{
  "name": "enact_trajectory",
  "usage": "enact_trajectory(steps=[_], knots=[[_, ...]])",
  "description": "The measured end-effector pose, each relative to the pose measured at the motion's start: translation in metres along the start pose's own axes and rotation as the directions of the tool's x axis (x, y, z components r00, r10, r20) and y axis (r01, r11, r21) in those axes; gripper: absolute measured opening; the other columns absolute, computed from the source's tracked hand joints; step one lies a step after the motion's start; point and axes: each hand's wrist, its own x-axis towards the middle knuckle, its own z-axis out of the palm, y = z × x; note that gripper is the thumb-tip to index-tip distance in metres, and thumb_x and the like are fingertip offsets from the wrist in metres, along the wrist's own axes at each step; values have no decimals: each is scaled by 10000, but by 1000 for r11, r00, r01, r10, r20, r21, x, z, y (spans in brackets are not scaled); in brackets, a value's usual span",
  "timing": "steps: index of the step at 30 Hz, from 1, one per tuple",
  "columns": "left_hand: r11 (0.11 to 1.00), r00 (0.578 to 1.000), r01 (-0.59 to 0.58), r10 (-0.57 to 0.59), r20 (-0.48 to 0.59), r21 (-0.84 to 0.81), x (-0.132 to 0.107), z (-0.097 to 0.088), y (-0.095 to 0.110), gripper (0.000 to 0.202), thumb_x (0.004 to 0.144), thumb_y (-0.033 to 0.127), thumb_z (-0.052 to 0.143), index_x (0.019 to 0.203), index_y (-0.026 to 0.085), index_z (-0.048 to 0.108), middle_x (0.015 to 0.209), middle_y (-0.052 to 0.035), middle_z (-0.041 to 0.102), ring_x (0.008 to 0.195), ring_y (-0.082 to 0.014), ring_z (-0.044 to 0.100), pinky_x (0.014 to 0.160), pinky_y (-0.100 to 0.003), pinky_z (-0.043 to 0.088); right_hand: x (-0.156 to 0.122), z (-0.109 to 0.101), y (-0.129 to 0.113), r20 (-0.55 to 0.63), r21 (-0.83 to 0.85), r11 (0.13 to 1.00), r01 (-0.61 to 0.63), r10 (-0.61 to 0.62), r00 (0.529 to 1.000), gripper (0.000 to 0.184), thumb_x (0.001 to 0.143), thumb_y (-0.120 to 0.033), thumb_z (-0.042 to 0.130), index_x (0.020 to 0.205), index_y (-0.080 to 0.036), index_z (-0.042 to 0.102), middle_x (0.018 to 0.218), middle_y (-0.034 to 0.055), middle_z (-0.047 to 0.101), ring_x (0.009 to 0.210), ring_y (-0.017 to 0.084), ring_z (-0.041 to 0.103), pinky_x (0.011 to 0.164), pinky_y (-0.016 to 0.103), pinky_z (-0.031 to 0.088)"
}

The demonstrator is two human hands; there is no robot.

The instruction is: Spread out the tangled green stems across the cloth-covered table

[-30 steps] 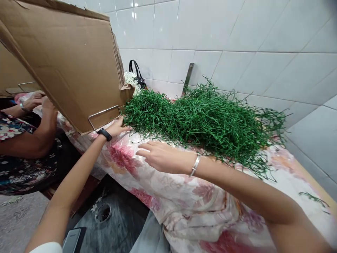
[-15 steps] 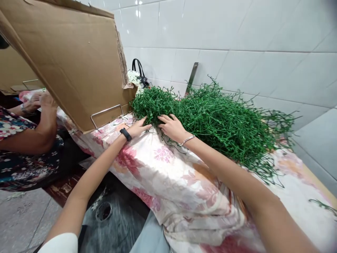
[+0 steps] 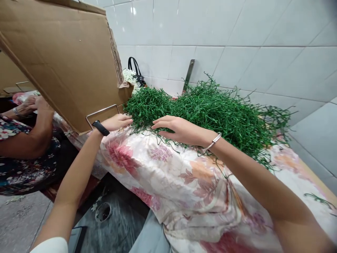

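A large heap of thin green artificial-looking stems (image 3: 218,112) lies along the wall on a flowered cloth (image 3: 160,175). My left hand (image 3: 117,123), with a black band at its wrist, is at the heap's left end, fingers stretched out and nothing seen in them. Over the heap's front edge is my right hand (image 3: 181,130), a silver bracelet on its wrist, palm down with thumb apart from the fingers. Whether its fingertips touch the stems I cannot tell.
A tall cardboard panel (image 3: 60,59) with a wire handle (image 3: 102,111) stands at left. Behind it are white flowers (image 3: 130,77) and a black bag (image 3: 139,79). A metal strip (image 3: 188,75) leans on the tiled wall. Another person (image 3: 28,140) sits at far left.
My hands have moved apart: the left went left toward the cardboard, and the right drew back slightly to the right. The stems' left end looks a little more gathered. The view shifted slightly.
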Motion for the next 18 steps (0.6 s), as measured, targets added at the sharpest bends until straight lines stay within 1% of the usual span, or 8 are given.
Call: enact_trajectory(steps=[2,5,7,9,12,14,16,18], knots=[[994,999,50,-48,23,-97,-5,-6,2,548,686,494,546,1007,55,612,1055,-133,614,876,-225,606,821,-339,482,-10,-14,-7,7,23,999,-22,22,1000,340,895,-268,376,1170,-172,552,1196,14,512,1062,125,489,952,281,391],[975,996,88,-92,-10,-202,-14,-10,8,544,634,440,636,1025,63,620,1004,-127,631,776,-184,617,747,-318,511,-25,-28,-14,51,53,997,-62,59,997,331,898,-271,369,1149,-180,564,1161,9,535,1016,106,518,899,253,413],[976,997,73,-78,-15,-207,-20,-11,13,475,630,435,654,948,83,657,903,-112,653,728,-170,613,723,-306,515,-35,-34,-16,80,60,994,-95,90,993,325,897,-273,370,1135,-188,574,1132,6,552,989,101,531,868,242,421],[974,999,47,-41,32,-224,-23,-12,16,406,648,451,644,860,106,677,795,-93,656,680,-155,603,699,-293,514,-44,-35,-15,115,72,990,-124,116,987,325,898,-282,370,1132,-198,578,1108,3,565,964,97,540,845,234,425],[979,996,23,-6,87,-200,-24,-13,15,379,656,490,626,710,116,659,695,-80,630,610,-138,573,622,-265,498,-55,-31,-13,175,97,982,-165,146,974,329,902,-298,362,1127,-204,583,1088,6,573,946,98,546,820,228,429],[994,997,54,-48,66,-99,-22,-13,9,394,633,509,629,654,116,629,652,-82,611,590,-146,562,577,-261,484,-60,-23,-11,234,111,973,-201,171,957,334,904,-300,355,1117,-190,587,1069,17,578,928,103,549,806,229,431],[995,994,104,-104,39,12,-19,-10,2,397,597,506,642,685,120,614,655,-86,614,600,-168,572,558,-271,483,-61,-11,-11,304,136,965,-225,176,937,334,906,-269,342,1111,-169,586,1053,29,578,914,106,546,806,231,431],[990,992,117,-121,43,85,-15,-6,-4,405,567,493,646,730,125,596,686,-88,627,616,-185,584,550,-276,479,-57,5,-10,355,170,961,-218,146,923,328,899,-212,338,1113,-147,578,1053,45,567,922,109,533,831,238,428]])
